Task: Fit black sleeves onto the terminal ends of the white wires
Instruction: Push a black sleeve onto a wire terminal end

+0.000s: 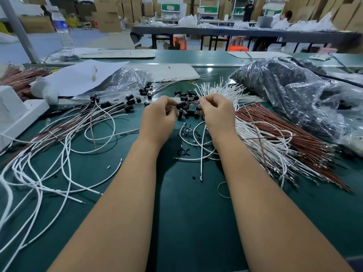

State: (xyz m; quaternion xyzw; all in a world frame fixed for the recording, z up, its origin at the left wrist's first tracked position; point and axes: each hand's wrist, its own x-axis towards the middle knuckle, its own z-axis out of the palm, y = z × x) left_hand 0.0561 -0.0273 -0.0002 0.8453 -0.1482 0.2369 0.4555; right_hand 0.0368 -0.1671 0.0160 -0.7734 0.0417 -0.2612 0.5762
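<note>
Head view: both hands meet over the green mat [186, 222]. The left hand [159, 116] has its fingers curled, pinching a black sleeve [181, 105] at its left end. The right hand [217, 112] pinches a thin wire [191, 102] that runs into the sleeve's right end; its colour looks brownish rather than white, hard to tell. Sleeve and wire are held just above the mat, between the two hands.

Just behind and under the fingers lies a small heap of loose sleeves [188, 112], partly hidden by the hands. Beyond the right hand fans a bundle of white wires [222, 89], and beside it to the right a bundle of brown wires [284, 142]. A clear bag of black parts [284, 89] sits far right. Left of the hands, finished wires [110, 107] carrying sleeves sprawl across the mat, with long white loops nearer the viewer. A white sheet [82, 77] and crumpled plastic [125, 81] lie behind them, a white box [13, 112] at the left edge, and a water bottle [62, 28] at the back. A rubber band [224, 190] lies by the right forearm.
</note>
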